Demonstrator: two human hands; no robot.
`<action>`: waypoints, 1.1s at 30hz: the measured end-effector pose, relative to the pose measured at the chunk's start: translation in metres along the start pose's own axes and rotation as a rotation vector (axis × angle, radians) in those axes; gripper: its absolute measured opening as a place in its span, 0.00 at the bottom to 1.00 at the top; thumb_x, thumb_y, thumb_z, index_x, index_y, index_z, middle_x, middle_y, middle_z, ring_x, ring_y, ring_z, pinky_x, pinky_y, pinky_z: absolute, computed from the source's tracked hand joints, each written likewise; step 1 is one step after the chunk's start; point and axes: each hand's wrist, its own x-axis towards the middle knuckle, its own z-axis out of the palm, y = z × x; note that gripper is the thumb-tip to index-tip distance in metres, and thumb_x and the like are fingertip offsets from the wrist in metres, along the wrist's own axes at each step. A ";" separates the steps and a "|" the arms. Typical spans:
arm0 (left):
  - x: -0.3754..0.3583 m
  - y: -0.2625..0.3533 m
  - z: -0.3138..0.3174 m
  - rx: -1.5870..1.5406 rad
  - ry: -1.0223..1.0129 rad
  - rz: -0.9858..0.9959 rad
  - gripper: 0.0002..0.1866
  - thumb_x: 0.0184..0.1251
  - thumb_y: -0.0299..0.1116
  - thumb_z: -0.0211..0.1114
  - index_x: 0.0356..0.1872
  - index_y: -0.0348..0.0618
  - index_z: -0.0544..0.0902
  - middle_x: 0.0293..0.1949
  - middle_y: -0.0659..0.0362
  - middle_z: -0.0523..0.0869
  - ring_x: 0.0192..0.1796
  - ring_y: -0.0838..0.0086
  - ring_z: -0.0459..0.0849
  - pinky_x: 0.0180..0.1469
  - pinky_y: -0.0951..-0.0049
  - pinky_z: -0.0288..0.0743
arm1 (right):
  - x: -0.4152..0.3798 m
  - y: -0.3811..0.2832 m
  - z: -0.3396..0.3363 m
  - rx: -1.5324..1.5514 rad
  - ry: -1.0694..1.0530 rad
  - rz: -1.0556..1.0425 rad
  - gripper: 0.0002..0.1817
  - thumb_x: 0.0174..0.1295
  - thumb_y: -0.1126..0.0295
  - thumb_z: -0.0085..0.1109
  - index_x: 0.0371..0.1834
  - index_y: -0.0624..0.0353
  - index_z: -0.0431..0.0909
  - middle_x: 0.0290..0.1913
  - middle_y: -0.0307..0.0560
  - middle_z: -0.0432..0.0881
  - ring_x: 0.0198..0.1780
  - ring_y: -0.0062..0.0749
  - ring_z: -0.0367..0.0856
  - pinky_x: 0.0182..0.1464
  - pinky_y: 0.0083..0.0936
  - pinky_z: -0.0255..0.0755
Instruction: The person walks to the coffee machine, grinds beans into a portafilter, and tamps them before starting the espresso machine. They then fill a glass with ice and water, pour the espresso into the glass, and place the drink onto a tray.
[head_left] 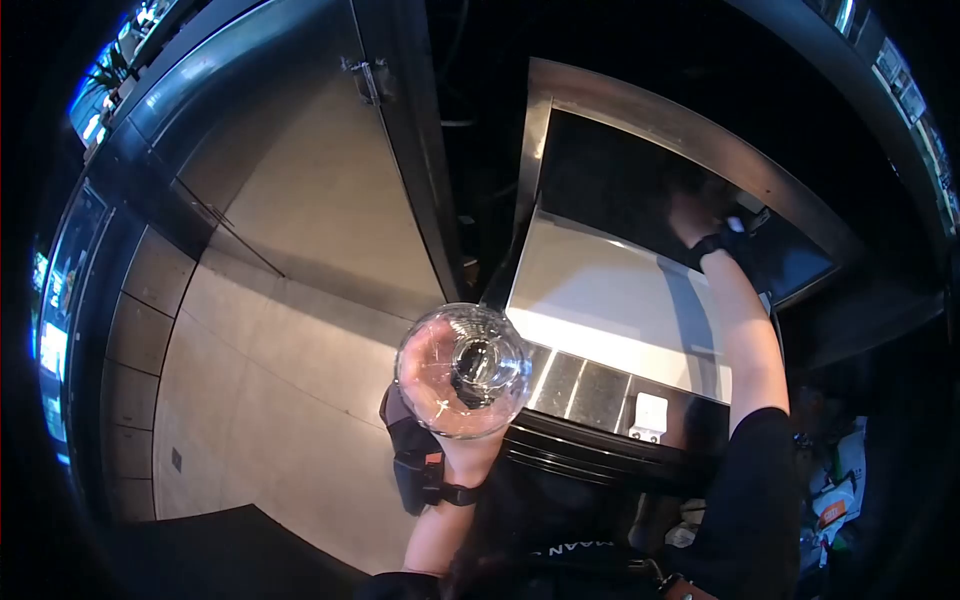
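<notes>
My left hand (467,450) is wrapped around a clear round drinking glass (505,345), seen nearly straight from above. Its fingers show through the glass wall. Farther up and to the right, my right hand (690,215) reaches into the dark part of a metal-framed opening (640,105). Shadow and blur hide its fingers. Below that hand lies a smooth white surface (600,280) inside the frame, with the forearm's shadow across it.
A tall metal door (290,170) with a latch (372,80) stands at the left, above a beige floor (270,380). A small white block (649,415) sits on the ledge at the front of the opening. Packets (835,500) lie at the lower right.
</notes>
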 end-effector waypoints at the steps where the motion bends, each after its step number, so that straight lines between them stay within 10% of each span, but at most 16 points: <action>1: -0.002 0.001 0.002 -0.012 0.008 -0.011 0.44 0.40 0.20 0.72 0.61 0.41 0.57 0.56 0.52 0.68 0.58 0.64 0.70 0.62 0.64 0.64 | -0.013 0.019 0.053 -0.152 0.187 -0.195 0.17 0.63 0.58 0.49 0.43 0.60 0.80 0.41 0.60 0.80 0.45 0.50 0.78 0.50 0.37 0.71; 5: 0.005 -0.002 0.003 0.020 0.037 -0.011 0.44 0.39 0.20 0.72 0.61 0.42 0.57 0.55 0.53 0.68 0.58 0.64 0.70 0.61 0.64 0.65 | 0.047 -0.025 -0.049 0.100 -0.297 0.065 0.18 0.63 0.58 0.47 0.45 0.58 0.79 0.43 0.59 0.80 0.48 0.51 0.77 0.53 0.40 0.69; 6: 0.005 -0.001 0.002 0.027 0.033 -0.013 0.44 0.38 0.20 0.72 0.61 0.42 0.57 0.55 0.53 0.68 0.58 0.64 0.71 0.61 0.64 0.65 | 0.052 -0.022 -0.024 0.299 0.037 0.046 0.18 0.63 0.57 0.47 0.45 0.58 0.79 0.43 0.60 0.80 0.48 0.51 0.77 0.54 0.41 0.69; 9: 0.005 -0.003 0.004 0.038 0.046 -0.009 0.44 0.38 0.20 0.71 0.61 0.42 0.57 0.55 0.53 0.68 0.58 0.64 0.71 0.61 0.64 0.65 | 0.043 -0.045 -0.008 0.277 0.076 0.249 0.21 0.62 0.54 0.49 0.45 0.59 0.79 0.43 0.60 0.80 0.49 0.51 0.77 0.55 0.42 0.68; 10: 0.004 -0.002 0.003 0.046 0.037 -0.022 0.44 0.38 0.20 0.71 0.61 0.42 0.57 0.55 0.53 0.68 0.58 0.64 0.71 0.61 0.64 0.65 | 0.028 -0.050 -0.017 -0.082 0.342 0.011 0.22 0.62 0.54 0.49 0.45 0.62 0.79 0.44 0.61 0.80 0.49 0.51 0.77 0.56 0.42 0.67; 13: 0.004 -0.003 0.004 0.106 0.024 -0.014 0.45 0.37 0.20 0.71 0.61 0.42 0.57 0.56 0.53 0.67 0.57 0.64 0.72 0.60 0.65 0.66 | 0.039 -0.050 -0.061 -0.126 -0.205 -0.024 0.20 0.62 0.57 0.49 0.45 0.63 0.79 0.44 0.61 0.80 0.50 0.52 0.77 0.57 0.42 0.65; 17: 0.000 -0.003 0.002 0.173 0.005 -0.015 0.45 0.37 0.21 0.71 0.61 0.42 0.57 0.56 0.54 0.67 0.57 0.63 0.72 0.60 0.64 0.67 | 0.051 -0.009 -0.032 0.335 0.254 0.040 0.13 0.60 0.64 0.52 0.41 0.59 0.80 0.42 0.55 0.82 0.45 0.44 0.80 0.47 0.37 0.72; 20: -0.002 -0.003 0.003 0.185 0.017 -0.025 0.45 0.37 0.21 0.71 0.61 0.41 0.57 0.56 0.54 0.67 0.57 0.63 0.71 0.60 0.64 0.67 | 0.024 -0.025 0.001 -0.114 0.521 0.009 0.16 0.65 0.61 0.43 0.44 0.57 0.79 0.41 0.55 0.81 0.47 0.48 0.78 0.50 0.41 0.70; 23: 0.002 -0.002 0.003 0.181 0.018 -0.024 0.45 0.37 0.21 0.71 0.61 0.41 0.57 0.56 0.54 0.67 0.57 0.63 0.71 0.60 0.63 0.67 | 0.019 -0.023 0.003 -0.263 -0.311 -0.012 0.16 0.66 0.63 0.41 0.35 0.56 0.81 0.39 0.55 0.81 0.45 0.50 0.79 0.42 0.47 0.72; 25: 0.000 -0.003 0.002 0.165 0.023 -0.028 0.45 0.38 0.22 0.71 0.61 0.41 0.57 0.56 0.54 0.67 0.57 0.62 0.71 0.60 0.63 0.67 | 0.030 -0.018 -0.053 0.209 -0.507 0.076 0.16 0.66 0.61 0.43 0.31 0.56 0.81 0.42 0.54 0.81 0.47 0.48 0.78 0.44 0.49 0.70; 28: 0.002 -0.007 0.002 0.116 0.028 -0.010 0.45 0.38 0.22 0.71 0.61 0.41 0.56 0.57 0.53 0.67 0.57 0.62 0.71 0.60 0.63 0.67 | 0.003 -0.012 -0.022 0.363 -0.189 -0.044 0.17 0.63 0.57 0.49 0.34 0.58 0.81 0.45 0.55 0.80 0.52 0.49 0.75 0.55 0.45 0.65; 33: 0.002 -0.004 0.003 0.139 0.013 0.000 0.45 0.38 0.24 0.72 0.61 0.41 0.56 0.57 0.52 0.67 0.57 0.61 0.71 0.60 0.62 0.67 | 0.023 -0.004 -0.075 0.242 -0.702 0.095 0.19 0.63 0.55 0.49 0.41 0.58 0.82 0.46 0.59 0.79 0.53 0.50 0.74 0.57 0.41 0.65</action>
